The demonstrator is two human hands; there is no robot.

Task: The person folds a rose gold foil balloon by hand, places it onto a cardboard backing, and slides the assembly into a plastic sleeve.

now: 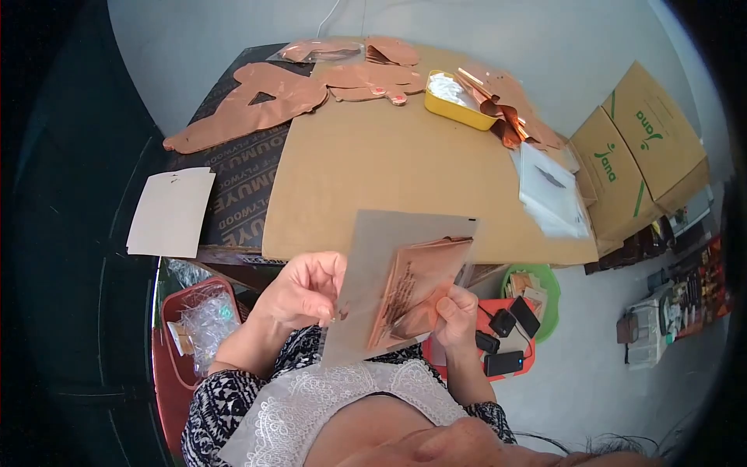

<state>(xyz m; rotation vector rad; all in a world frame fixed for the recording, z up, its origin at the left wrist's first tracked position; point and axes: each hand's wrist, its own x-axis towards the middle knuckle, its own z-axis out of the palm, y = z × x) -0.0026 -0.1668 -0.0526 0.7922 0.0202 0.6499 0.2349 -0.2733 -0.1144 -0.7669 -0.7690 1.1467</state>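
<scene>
A clear plastic bag [366, 257] is held tilted in front of my chest. Inside it lies a flat, folded copper-coloured piece [424, 272], and small dark print shows on the bag. My right hand [455, 315] grips the bag's right side, thumb on the front face. At the opposite edge, my left hand [307, 292] has its fingers curled and its thumb and fingertip pinched together near the bag's lower left. Whatever is between those fingertips is too small to make out.
Beyond the bag is a cardboard-topped table [373, 171] with copper-coloured cut-outs [257, 105], a yellow tub [459, 115], clear plastic bags [548, 187] and white cards [171, 214]. Jana boxes [622, 156] stand right. Below are a red bin [175, 311] and a green basin [552, 296].
</scene>
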